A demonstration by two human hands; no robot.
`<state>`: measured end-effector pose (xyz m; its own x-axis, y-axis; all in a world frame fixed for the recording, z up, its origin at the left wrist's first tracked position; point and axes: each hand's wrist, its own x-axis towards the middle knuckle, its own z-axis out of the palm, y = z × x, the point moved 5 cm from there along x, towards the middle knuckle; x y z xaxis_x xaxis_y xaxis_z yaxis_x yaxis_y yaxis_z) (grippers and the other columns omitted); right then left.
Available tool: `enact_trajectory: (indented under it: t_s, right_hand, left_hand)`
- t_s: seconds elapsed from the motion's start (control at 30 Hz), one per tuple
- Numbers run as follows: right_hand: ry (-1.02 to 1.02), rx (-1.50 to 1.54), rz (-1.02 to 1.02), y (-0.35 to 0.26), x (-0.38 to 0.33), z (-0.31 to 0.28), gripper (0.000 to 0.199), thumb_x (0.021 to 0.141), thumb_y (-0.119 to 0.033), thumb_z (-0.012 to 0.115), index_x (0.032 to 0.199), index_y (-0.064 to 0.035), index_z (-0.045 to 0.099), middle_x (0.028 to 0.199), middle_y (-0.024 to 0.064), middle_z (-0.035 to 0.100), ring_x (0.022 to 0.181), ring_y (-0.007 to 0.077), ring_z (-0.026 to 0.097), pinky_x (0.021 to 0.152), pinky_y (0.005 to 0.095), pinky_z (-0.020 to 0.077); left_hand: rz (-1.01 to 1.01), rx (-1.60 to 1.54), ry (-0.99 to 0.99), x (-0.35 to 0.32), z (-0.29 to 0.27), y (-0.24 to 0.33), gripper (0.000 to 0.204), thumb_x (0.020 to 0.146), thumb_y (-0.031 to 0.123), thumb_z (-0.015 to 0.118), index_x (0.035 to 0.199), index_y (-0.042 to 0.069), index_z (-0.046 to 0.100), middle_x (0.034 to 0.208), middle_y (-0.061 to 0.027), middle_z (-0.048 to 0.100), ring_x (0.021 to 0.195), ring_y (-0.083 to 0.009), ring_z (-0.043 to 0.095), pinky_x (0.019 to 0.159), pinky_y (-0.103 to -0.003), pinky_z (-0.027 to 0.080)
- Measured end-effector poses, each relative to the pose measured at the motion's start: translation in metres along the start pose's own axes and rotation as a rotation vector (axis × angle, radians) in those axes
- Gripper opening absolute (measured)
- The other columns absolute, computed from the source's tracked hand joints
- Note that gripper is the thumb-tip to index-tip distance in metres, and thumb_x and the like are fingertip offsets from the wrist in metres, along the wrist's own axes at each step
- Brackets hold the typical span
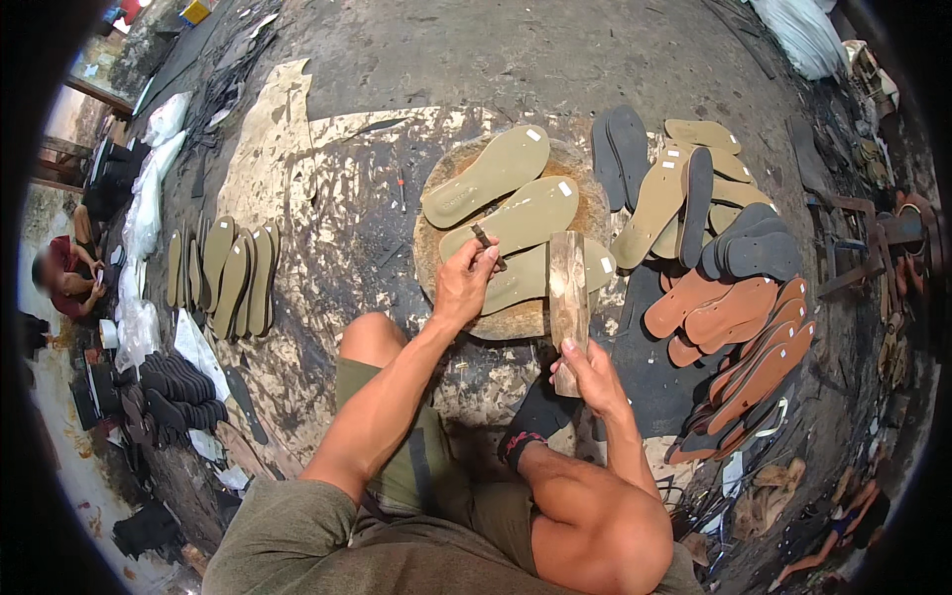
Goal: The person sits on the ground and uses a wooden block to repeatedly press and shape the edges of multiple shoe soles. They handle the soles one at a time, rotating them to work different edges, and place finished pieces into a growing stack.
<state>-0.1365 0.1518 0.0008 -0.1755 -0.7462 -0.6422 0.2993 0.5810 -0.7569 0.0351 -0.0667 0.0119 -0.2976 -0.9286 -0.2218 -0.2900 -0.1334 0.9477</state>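
Note:
Three olive sandal soles with small white labels lie on a round wooden block. My left hand is closed on a short dark punch-like metal tool, held over the middle sole. Its lower end is partly hidden by my fingers, so I cannot tell whether it touches the sole. In my right hand is a thick wooden bar, gripped at its near end. The bar's far part covers a portion of the nearest sole.
Piles of olive, dark grey and brown soles lie to the right. A row of olive soles stands left, with dark soles nearer. Another person sits far left. A metal frame is at right.

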Motion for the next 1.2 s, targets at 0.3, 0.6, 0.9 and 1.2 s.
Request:
enact_trajectory:
  t_s: [0.3, 0.6, 0.9, 1.2]
  right_hand:
    - [-0.126, -0.008, -0.163, -0.148, -0.037, 0.009, 0.041, 0.110, -0.042, 0.054, 0.117, -0.0012, 0.057, 0.089, 0.0085, 0.069, 0.076, 0.0169, 0.069, 0.070, 0.0316, 0.0575]
    - [-0.022, -0.781, -0.491, -0.154, -0.028, 0.044, 0.052, 0.098, -0.040, 0.073, 0.125, 0.0041, 0.064, 0.116, 0.0237, 0.072, 0.110, 0.0353, 0.071, 0.097, 0.0460, 0.0528]
    - [-0.272, -0.068, 0.075, -0.036, 0.001, -0.003, 0.051, 0.104, -0.053, 0.061, 0.118, -0.0031, 0.057, 0.083, 0.0094, 0.069, 0.067, 0.0182, 0.068, 0.062, 0.0338, 0.0583]
    - [-0.268, 0.102, 0.147, -0.058, -0.022, 0.001, 0.052, 0.107, -0.049, 0.056, 0.125, 0.0004, 0.057, 0.087, 0.0102, 0.069, 0.072, 0.0191, 0.070, 0.065, 0.0321, 0.0584]
  left_hand:
    - [0.162, 0.204, 0.050, 0.000, 0.001, 0.015, 0.021, 0.101, 0.019, 0.069, 0.113, 0.002, 0.073, 0.092, -0.0135, 0.075, 0.082, -0.0217, 0.073, 0.075, -0.034, 0.055]
    - [0.555, 0.459, 0.045, -0.011, 0.008, 0.008, 0.022, 0.093, 0.008, 0.070, 0.113, 0.000, 0.071, 0.105, -0.0187, 0.070, 0.102, -0.0394, 0.065, 0.089, -0.045, 0.053]
    - [0.100, -0.497, 0.334, -0.011, -0.007, 0.018, 0.026, 0.107, 0.027, 0.063, 0.114, 0.002, 0.068, 0.096, -0.0047, 0.071, 0.085, -0.0107, 0.067, 0.067, -0.027, 0.054]
    - [0.280, 0.175, 0.025, -0.033, 0.009, 0.013, 0.019, 0.102, 0.017, 0.067, 0.107, -0.001, 0.069, 0.085, -0.0159, 0.069, 0.077, -0.0297, 0.070, 0.071, -0.039, 0.053]
